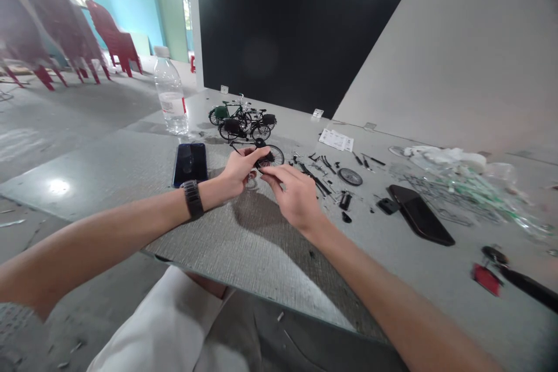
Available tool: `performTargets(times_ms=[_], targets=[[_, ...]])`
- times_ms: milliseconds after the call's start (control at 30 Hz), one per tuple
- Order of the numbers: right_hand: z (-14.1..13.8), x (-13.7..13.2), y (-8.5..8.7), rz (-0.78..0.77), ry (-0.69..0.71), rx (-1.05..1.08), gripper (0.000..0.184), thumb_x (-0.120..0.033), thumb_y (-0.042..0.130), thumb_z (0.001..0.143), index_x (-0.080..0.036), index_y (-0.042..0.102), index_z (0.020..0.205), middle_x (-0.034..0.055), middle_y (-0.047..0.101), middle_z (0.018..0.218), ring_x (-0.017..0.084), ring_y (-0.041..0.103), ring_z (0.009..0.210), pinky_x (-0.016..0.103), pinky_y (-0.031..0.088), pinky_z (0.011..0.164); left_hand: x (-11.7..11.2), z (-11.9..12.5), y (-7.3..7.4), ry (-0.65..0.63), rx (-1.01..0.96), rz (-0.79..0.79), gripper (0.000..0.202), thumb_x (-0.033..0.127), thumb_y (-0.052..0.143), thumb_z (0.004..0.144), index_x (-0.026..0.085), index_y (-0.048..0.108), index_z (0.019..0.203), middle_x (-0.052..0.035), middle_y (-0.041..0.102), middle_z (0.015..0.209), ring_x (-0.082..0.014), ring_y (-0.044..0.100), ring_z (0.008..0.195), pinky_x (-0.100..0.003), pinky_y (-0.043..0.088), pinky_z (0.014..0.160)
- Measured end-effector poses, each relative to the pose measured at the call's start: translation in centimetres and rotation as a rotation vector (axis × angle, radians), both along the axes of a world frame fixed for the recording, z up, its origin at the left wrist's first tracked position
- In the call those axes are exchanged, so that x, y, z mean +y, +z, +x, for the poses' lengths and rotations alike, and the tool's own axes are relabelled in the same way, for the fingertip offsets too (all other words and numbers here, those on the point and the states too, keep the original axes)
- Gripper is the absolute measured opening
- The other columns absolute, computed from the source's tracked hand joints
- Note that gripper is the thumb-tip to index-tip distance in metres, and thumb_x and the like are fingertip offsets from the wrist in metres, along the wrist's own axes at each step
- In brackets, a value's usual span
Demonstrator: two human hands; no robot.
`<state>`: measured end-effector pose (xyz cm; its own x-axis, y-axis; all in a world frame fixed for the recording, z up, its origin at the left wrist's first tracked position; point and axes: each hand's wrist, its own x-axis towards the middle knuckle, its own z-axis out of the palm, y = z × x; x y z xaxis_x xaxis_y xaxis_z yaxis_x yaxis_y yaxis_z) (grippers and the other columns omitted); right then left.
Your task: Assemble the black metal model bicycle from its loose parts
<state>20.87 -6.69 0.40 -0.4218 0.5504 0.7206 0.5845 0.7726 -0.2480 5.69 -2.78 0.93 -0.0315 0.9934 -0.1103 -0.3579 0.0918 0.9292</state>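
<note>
Between my two hands is a partly built miniature bicycle (pixel 276 155), black, with one spoked wheel showing beyond my fingers. My left hand (pixel 242 167) grips it from the left, thumb laid over the top, and wears a dark watch on its wrist. From the right, my right hand (pixel 293 189) pinches at the near lower side of the wheel; whatever small piece lies in that pinch is hidden. Finished miniature bicycles, a green one (pixel 222 111) and a black one (pixel 233 126) among them, stand just behind. A loose wheel (pixel 350 176) lies to the right among small black parts (pixel 316 179).
A water bottle (pixel 171 99) and a dark blue phone (pixel 190 164) are on the left. Rightward lie a paper sheet (pixel 336 139), a black phone (pixel 421 215), clear plastic bags with part frames (pixel 475 186) and a red-tagged item (pixel 486 279). A dark panel (pixel 288 29) rises behind the table.
</note>
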Motion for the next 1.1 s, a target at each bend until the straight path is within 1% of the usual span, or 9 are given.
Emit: performTargets(times_ms=[167, 267, 400, 567, 733, 900, 1100], targets=[[-0.19, -0.14, -0.06, -0.008, 0.004, -0.006, 0.019, -0.025, 0.059, 0.103, -0.020, 0.076, 0.108, 0.0069, 0.077, 0.098, 0.020, 0.072, 0.088, 0.031, 0.057, 0.079, -0.18, 0.17, 0.22, 0.002, -0.036, 0.001, 0.023, 0.027, 0.081, 0.080, 0.015, 0.063, 0.072, 0.0013, 0.059, 0.065, -0.0043, 0.046, 0.046, -0.020, 0.027, 0.040], [-0.21, -0.24, -0.08, -0.024, -0.007, -0.010, 0.018, -0.026, 0.060, 0.102, -0.021, 0.077, 0.106, 0.0064, 0.077, 0.095, 0.020, 0.072, 0.085, 0.032, 0.057, 0.078, -0.20, 0.20, 0.29, -0.003, -0.050, 0.007, 0.023, 0.025, 0.081, 0.080, 0.015, 0.062, 0.071, 0.0019, 0.057, 0.064, -0.0044, 0.046, 0.046, -0.021, 0.026, 0.040], [-0.28, -0.34, -0.06, -0.024, -0.007, -0.010, 0.017, -0.025, 0.061, 0.101, -0.020, 0.077, 0.106, 0.0067, 0.078, 0.097, 0.020, 0.073, 0.087, 0.032, 0.056, 0.079, -0.27, 0.19, 0.41, 0.002, -0.064, 0.003, 0.023, 0.024, 0.081, 0.079, 0.015, 0.062, 0.070, 0.0031, 0.055, 0.061, -0.0044, 0.044, 0.045, -0.021, 0.025, 0.039], [-0.36, -0.40, -0.17, -0.035, 0.017, -0.063, 0.019, -0.023, 0.059, 0.102, -0.021, 0.077, 0.108, 0.0070, 0.078, 0.100, 0.021, 0.072, 0.091, 0.033, 0.056, 0.083, -0.29, 0.21, 0.48, 0.009, -0.051, -0.016, 0.022, 0.025, 0.081, 0.079, 0.015, 0.063, 0.071, 0.0012, 0.059, 0.065, -0.0052, 0.049, 0.048, -0.020, 0.028, 0.039], [-0.51, -0.45, -0.46, -0.038, 0.002, -0.100, 0.020, -0.022, 0.058, 0.102, -0.020, 0.077, 0.109, 0.0081, 0.077, 0.099, 0.021, 0.071, 0.091, 0.033, 0.055, 0.080, -0.34, 0.25, 0.59, 0.018, -0.077, -0.018, 0.022, 0.024, 0.081, 0.078, 0.015, 0.062, 0.071, 0.0007, 0.060, 0.067, -0.0057, 0.051, 0.050, -0.020, 0.030, 0.041], [-0.75, -0.50, -0.61, -0.027, 0.017, -0.104, 0.019, -0.022, 0.057, 0.102, -0.019, 0.076, 0.107, 0.0079, 0.077, 0.097, 0.021, 0.071, 0.087, 0.033, 0.054, 0.076, -0.35, 0.06, 0.59, 0.016, -0.024, -0.048, 0.024, 0.029, 0.083, 0.078, 0.016, 0.063, 0.072, 0.0006, 0.060, 0.068, -0.0053, 0.048, 0.047, -0.022, 0.027, 0.039], [-0.85, -0.62, -0.68, -0.044, 0.004, -0.087, 0.021, -0.024, 0.055, 0.103, -0.022, 0.075, 0.108, 0.0069, 0.077, 0.099, 0.022, 0.071, 0.091, 0.034, 0.055, 0.081, -0.22, 0.08, 0.59, 0.015, -0.015, -0.051, 0.024, 0.028, 0.081, 0.080, 0.016, 0.063, 0.071, 0.0013, 0.059, 0.065, -0.0045, 0.045, 0.044, -0.022, 0.023, 0.038]])
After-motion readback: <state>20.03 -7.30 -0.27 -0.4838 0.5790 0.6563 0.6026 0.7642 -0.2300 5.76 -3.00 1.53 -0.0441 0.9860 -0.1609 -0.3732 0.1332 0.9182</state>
